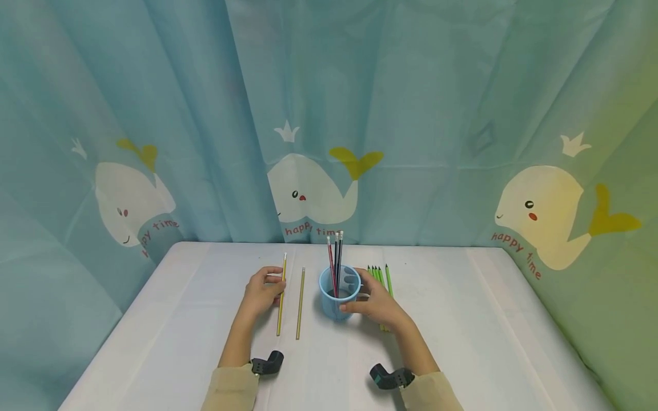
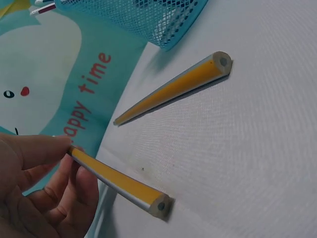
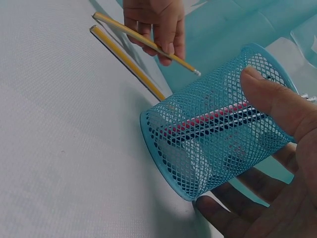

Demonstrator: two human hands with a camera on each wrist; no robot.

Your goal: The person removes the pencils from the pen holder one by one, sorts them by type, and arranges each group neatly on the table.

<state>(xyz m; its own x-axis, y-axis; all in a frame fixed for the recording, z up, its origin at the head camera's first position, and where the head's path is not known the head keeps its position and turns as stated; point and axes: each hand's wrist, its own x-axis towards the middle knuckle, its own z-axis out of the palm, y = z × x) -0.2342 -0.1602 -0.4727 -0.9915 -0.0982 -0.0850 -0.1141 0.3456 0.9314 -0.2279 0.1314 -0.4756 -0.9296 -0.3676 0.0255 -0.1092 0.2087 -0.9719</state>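
Between thumb and fingers, my left hand (image 1: 262, 292) pinches a yellow pencil (image 2: 119, 182). Its unsharpened end points toward me, and its eraser end points away. A second yellow pencil (image 1: 300, 305) lies on the table between that hand and the cup. My right hand (image 1: 380, 305) grips the blue mesh pencil cup (image 3: 208, 144) from its right side, thumb on the near wall and fingers round the far side. The cup looks upright in the head view. Inside it lean a red pencil (image 1: 331, 260) and dark pencils (image 1: 339, 257), eraser ends up.
Several green pencils (image 1: 388, 279) lie to the right of the cup, partly hidden behind my right hand. A white cloth covers the table (image 1: 483, 337). At its back edge hangs a teal curtain (image 1: 432, 194) printed with whales.
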